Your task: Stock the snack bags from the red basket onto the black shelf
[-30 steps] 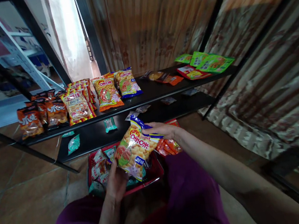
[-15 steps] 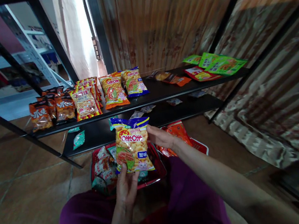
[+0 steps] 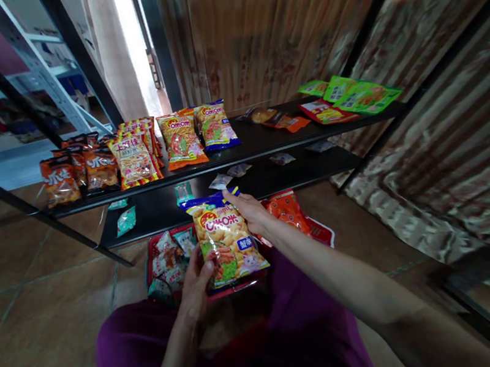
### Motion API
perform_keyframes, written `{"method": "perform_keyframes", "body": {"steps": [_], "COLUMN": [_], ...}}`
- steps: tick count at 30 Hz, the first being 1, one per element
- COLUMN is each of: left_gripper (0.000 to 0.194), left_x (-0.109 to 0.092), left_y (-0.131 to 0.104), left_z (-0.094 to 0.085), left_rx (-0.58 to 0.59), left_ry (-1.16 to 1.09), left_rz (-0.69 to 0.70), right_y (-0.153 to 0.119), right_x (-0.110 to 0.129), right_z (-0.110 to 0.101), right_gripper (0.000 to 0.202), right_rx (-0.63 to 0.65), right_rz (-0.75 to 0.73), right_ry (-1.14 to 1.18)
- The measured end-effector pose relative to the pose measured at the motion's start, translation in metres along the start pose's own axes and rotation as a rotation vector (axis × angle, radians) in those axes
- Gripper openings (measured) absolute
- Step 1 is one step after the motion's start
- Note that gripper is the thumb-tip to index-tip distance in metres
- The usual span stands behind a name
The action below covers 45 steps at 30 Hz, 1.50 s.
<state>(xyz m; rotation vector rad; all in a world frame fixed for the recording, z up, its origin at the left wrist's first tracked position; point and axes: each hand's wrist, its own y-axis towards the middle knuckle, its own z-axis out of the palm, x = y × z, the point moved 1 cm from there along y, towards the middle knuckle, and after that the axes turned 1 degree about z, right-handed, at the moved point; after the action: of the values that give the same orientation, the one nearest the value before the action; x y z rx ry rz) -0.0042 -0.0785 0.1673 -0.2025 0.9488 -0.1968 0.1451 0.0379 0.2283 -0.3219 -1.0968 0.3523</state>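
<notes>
A yellow and blue snack bag (image 3: 225,236), its printed front facing me, is held up between both hands over a red basket (image 3: 149,267). My left hand (image 3: 197,278) grips its lower left edge, thumb on the front. My right hand (image 3: 247,211) pinches the upper right corner. Small snack packets (image 3: 168,261) fill the left part of the basket behind the bag. On the shelf ahead stands a matching blue-edged bag (image 3: 216,127), beside an orange-edged bag (image 3: 182,140).
The black shelf (image 3: 267,146) also carries dark orange bags (image 3: 101,169), red-yellow bags (image 3: 134,161) and green packets (image 3: 366,96). Small packets (image 3: 221,181) lie on the lower shelf (image 3: 312,169). An orange bag (image 3: 287,211) sits right of my hands. A curtain (image 3: 258,32) hangs behind.
The bag has tilted and come slightly lower and to the right. My right hand has shifted up to its top corner; my left hand has moved up along its left edge.
</notes>
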Motion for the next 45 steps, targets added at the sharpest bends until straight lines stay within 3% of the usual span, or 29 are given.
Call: {"method": "perform_keyframes", "body": {"steps": [3, 6, 9, 14, 19, 24, 28, 33, 40, 45], "left_gripper": [0.058, 0.052, 0.043, 0.043, 0.042, 0.046, 0.05, 0.053, 0.047, 0.034], "left_x": [-0.005, -0.005, -0.005, -0.008, -0.003, -0.009, -0.018, -0.013, -0.022, -0.032], "left_y": [0.007, 0.011, 0.015, 0.025, 0.034, 0.037, 0.036, 0.038, 0.042, 0.036], "left_z": [0.011, 0.018, 0.017, 0.009, 0.005, 0.003, 0.007, 0.012, 0.02, 0.022], "left_rx": [-0.057, -0.193, -0.28, -0.299, -0.337, -0.171, -0.063, -0.124, -0.151, -0.157], "left_ry": [0.047, 0.012, -0.063, -0.124, -0.171, -0.261, -0.296, -0.314, -0.229, -0.124], "left_rz": [0.019, 0.016, -0.001, 0.075, 0.133, 0.02, -0.025, -0.02, -0.146, -0.204], "right_y": [-0.002, -0.003, -0.009, -0.027, -0.033, -0.036, -0.042, -0.047, -0.031, -0.022], "right_x": [0.001, 0.001, -0.003, -0.025, -0.047, -0.051, -0.048, -0.046, -0.054, -0.051], "right_z": [0.009, 0.008, -0.009, -0.04, -0.045, -0.041, -0.038, -0.033, -0.045, -0.053], "right_gripper": [0.027, 0.034, 0.04, 0.045, 0.052, 0.047, 0.042, 0.036, 0.028, 0.015], "right_rx": [0.044, 0.203, 0.369, 0.506, 0.366, 0.295, 0.238, 0.158, 0.016, -0.066], "right_rz": [0.029, 0.043, 0.034, 0.102, 0.011, -0.108, -0.251, -0.343, -0.043, 0.038], "right_ry": [-0.04, -0.072, -0.17, -0.318, -0.326, -0.262, -0.359, -0.426, -0.111, -0.038]}}
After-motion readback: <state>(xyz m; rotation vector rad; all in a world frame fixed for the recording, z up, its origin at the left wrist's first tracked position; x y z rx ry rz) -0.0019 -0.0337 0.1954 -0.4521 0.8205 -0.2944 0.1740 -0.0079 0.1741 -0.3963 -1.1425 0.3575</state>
